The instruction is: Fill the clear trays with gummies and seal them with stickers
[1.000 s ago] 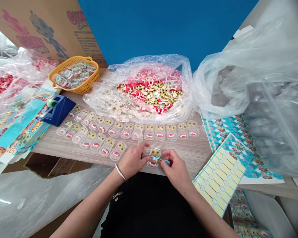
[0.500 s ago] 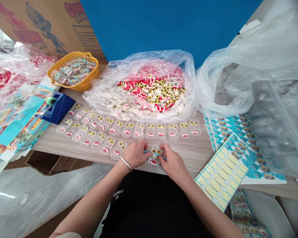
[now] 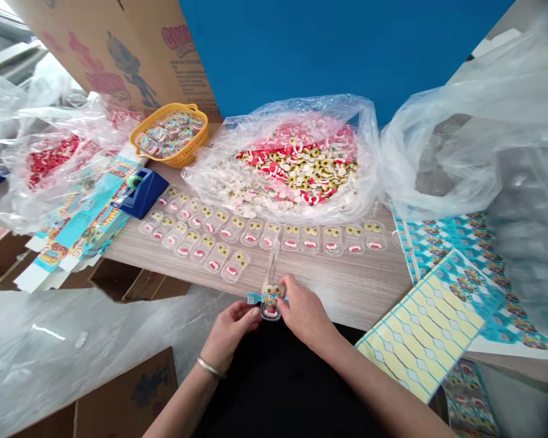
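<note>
Just off the table's near edge is a small clear candy pack (image 3: pixel 270 311) with gummy eyes and a red mouth. Around its middle sits a blue printed sticker (image 3: pixel 254 298), whose left end sticks out free. My right hand (image 3: pixel 304 310) grips the pack from the right, thumb across its front. At the pack's lower left edge, my left hand (image 3: pixel 231 334) has its thumb and fingers closed together, the tips against the pack. Several open clear trays (image 3: pixel 236 266) with gummy eyes and mouths lie in two rows beyond my hands.
A plastic bag of loose gummies (image 3: pixel 296 170) lies behind the rows. Left are a yellow basket (image 3: pixel 189 149) of packs and a blue tape dispenser (image 3: pixel 148 191). Sticker sheets (image 3: pixel 420 322) overhang the front edge at right, beside a bag of clear plastic (image 3: pixel 438 158).
The candy pack has come off the table toward my body in my right hand. My left hand has moved down to its lower left, and the sticker's left end now shows. The view has shifted left.
</note>
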The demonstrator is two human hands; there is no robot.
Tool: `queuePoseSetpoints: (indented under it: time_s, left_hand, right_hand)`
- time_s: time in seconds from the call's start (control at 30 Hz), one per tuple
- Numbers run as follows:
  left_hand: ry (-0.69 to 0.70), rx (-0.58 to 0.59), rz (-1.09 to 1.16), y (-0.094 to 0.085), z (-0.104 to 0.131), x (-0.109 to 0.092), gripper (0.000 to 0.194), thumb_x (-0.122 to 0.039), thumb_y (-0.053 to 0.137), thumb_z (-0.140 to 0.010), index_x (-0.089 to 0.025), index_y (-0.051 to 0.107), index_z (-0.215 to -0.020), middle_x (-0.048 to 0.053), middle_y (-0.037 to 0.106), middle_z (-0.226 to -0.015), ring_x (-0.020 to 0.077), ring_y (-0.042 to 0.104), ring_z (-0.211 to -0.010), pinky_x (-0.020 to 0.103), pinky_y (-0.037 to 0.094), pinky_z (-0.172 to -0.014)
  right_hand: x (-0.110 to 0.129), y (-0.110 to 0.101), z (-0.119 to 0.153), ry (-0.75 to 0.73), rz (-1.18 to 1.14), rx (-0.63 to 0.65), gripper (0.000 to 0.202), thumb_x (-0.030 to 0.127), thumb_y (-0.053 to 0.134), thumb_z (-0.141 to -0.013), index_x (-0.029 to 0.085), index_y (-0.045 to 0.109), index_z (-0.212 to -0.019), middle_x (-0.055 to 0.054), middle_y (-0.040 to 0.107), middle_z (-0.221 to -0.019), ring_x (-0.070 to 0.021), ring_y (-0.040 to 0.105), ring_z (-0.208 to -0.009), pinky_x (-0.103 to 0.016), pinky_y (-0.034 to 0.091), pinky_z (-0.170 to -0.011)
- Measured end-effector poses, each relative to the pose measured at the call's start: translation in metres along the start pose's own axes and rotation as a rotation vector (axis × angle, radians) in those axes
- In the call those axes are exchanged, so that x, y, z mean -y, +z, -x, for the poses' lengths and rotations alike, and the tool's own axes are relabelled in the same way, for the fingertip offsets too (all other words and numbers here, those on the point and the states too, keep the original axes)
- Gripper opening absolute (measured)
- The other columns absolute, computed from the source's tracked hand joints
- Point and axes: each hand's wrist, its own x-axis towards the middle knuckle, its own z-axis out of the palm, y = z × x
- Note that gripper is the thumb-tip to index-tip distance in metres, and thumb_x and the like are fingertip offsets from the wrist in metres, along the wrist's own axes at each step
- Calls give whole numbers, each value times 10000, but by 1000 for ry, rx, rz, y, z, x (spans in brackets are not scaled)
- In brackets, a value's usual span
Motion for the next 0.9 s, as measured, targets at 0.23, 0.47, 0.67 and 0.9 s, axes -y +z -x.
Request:
queuePoseSetpoints:
  time_s: [0.23,0.47,0.67,0.9]
  left_hand:
    - [-110,-69,381,20,-2,-1,435,-432,881,-540,-108,683,-752,44,691,-643,121,615,-556,228,534,-542]
    - [127,-70,393,26,13,-34,342,-383,860,-598,-126,668,-717,17,680,-614,118,604,-559,239,530,-570]
    - [178,125,506,54,22,-71,281,-320,855,-629,-146,678,-761,-9,654,-605,88,559,-513,205,472,-509]
    - [118,364,430,84,30,-86,284,-334,831,-669,-122,707,-810,39,675,-695,95,577,-565,203,458,-532]
  right_hand:
    - [2,0,4,-11,-155,5,333,251,672,-759,192,566,-1069,-29,685,-779,-198,634,-735,-274,379,-646]
    - [-21,-26,27,6,-795,131,242,420,616,-825,188,584,-766,22,614,-670,-71,443,-473,-205,309,-451]
    - [-28,-52,36,-18,-1242,212,342,481,707,-780,179,554,-733,28,590,-649,-33,349,-415,-177,157,-369]
    - [-36,-59,41,-162,-1400,253,329,457,755,-759,167,613,-824,54,510,-611,-24,317,-431,-170,165,-380]
